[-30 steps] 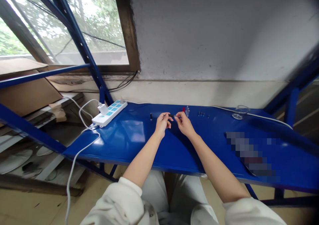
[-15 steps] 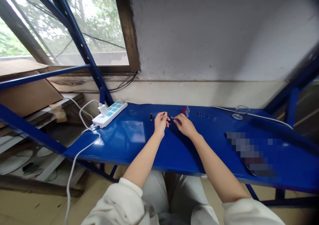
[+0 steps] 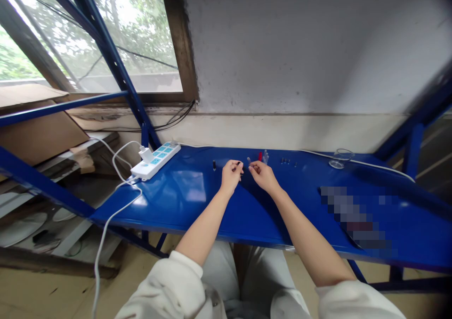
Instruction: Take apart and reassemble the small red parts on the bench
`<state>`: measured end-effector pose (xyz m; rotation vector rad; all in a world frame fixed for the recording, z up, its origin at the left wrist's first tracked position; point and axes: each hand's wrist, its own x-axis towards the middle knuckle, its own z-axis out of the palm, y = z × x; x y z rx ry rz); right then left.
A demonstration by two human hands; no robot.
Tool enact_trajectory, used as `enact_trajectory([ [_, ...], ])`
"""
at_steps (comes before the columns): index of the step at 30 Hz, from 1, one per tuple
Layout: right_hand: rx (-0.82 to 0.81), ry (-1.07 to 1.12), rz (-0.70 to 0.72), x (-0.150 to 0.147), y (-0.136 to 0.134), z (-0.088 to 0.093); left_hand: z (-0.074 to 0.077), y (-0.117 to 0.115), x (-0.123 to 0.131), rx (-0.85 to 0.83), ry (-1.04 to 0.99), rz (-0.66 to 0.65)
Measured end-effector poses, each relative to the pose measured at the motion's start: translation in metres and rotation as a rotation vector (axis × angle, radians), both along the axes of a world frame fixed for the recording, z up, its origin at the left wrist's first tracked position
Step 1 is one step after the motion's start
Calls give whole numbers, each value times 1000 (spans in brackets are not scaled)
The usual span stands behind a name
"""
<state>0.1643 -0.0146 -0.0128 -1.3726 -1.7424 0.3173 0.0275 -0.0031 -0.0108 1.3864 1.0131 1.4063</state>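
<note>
My left hand is closed in a pinch on a small black piece, mostly hidden by the fingers. Across a short gap, my right hand pinches a small clear tube that points up and away. Both hands are just above the blue table. To the left of my left hand stands a small black-topped tube. Beyond my right hand, a red piece is beside several clear tubes.
Several tiny clear parts stand farther right, before a glass dish. A white power strip with cords lies at the left end. A blurred dark flat item lies right. Blue frame posts rise by the window.
The black piece and the clear tube were in line between my hands and now are apart. My right hand has tipped the tube upward.
</note>
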Motion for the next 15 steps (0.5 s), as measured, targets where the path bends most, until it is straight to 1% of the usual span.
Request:
enact_trajectory([
  [3, -29, 43, 84, -3, -3, 3, 0, -2, 2, 17, 16, -69],
  [6, -21, 24, 139, -5, -3, 4, 1, -4, 3, 10, 8, -105],
  [9, 12, -28, 160, -4, -3, 3, 1, -5, 3, 8, 26, -137],
  [15, 56, -93, 158, -3, 0, -2, -2, -3, 3, -6, 56, -177],
])
